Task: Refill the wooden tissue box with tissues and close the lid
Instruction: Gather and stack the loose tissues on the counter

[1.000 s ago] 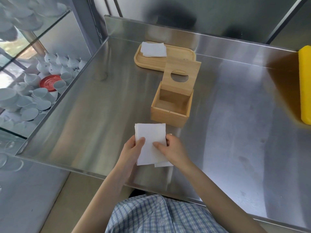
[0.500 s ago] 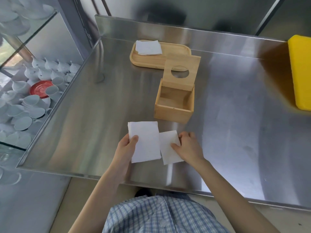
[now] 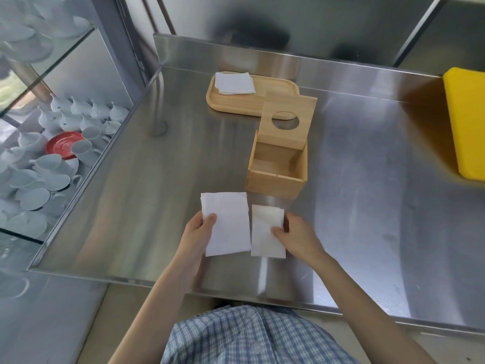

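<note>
A brushed steel counter (image 3: 157,206) with a raised back wall fills the room's middle; glass shelves of white cups (image 3: 47,164) stand left, a yellow board (image 3: 467,122) far right. The open, empty wooden tissue box (image 3: 277,172) sits mid-counter, lid (image 3: 287,122) upright, before a wooden tray (image 3: 236,103) holding tissues. Nearer, the left hand (image 3: 196,237) pinches one tissue stack (image 3: 225,224); the right hand (image 3: 299,237) grips a smaller stack (image 3: 266,232) beside it.

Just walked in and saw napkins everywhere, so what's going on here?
A person at a stainless steel counter is refilling an open square wooden tissue box, still empty, its round-holed lid standing up. The left hand holds a larger white tissue stack; the right hand holds a smaller white stack beside it. More tissues lie on a wooden tray behind.
</note>
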`<state>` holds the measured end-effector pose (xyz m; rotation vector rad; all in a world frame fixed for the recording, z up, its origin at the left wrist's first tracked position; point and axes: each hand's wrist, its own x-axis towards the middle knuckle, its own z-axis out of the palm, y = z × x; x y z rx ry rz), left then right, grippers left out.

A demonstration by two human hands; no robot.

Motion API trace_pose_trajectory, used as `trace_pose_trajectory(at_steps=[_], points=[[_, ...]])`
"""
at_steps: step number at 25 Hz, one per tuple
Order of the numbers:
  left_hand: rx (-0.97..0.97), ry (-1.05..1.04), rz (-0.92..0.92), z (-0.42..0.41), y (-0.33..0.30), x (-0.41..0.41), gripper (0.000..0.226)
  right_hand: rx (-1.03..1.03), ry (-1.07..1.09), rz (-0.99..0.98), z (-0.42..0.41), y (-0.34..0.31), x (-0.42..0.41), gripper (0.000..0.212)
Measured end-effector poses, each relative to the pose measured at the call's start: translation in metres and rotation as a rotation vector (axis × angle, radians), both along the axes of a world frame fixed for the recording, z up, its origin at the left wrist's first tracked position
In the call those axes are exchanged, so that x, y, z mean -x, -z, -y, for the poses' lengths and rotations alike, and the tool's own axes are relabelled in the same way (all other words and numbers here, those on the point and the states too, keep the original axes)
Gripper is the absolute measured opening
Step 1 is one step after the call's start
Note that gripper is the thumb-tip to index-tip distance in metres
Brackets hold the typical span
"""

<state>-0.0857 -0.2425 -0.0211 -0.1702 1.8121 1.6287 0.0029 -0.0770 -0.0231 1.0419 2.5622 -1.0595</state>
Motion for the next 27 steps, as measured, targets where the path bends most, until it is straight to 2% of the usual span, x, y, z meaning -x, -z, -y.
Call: trace_pose_trajectory(at_steps=[4,7,9,14,19,27], points=[[-0.024,-0.002,0.011,0.001,-0.001,0.004,0.018,0.164,0.061,-0.227,-0.009,-0.037,0.005,0.029],[-0.035,-0.006,0.034,0.000,-0.003,0.006,0.020,0.529,0.162,-0.446,-0.013,-0.056,0.011,0.017],[-0.045,0.003,0.047,-0.003,-0.003,0.006,0.022,0.703,0.169,-0.479,-0.008,-0.056,0.020,0.017],[-0.097,0.041,0.036,-0.012,-0.007,0.007,0.030,0.606,0.092,-0.299,0.019,-0.025,0.042,0.019],[-0.164,-0.029,0.149,-0.014,-0.009,0.012,0.034,0.462,0.084,-0.237,0.025,-0.015,0.048,0.020],[-0.114,0.104,0.003,-0.014,-0.006,0.013,0.029,0.311,0.031,-0.233,0.025,-0.011,0.054,0.030]])
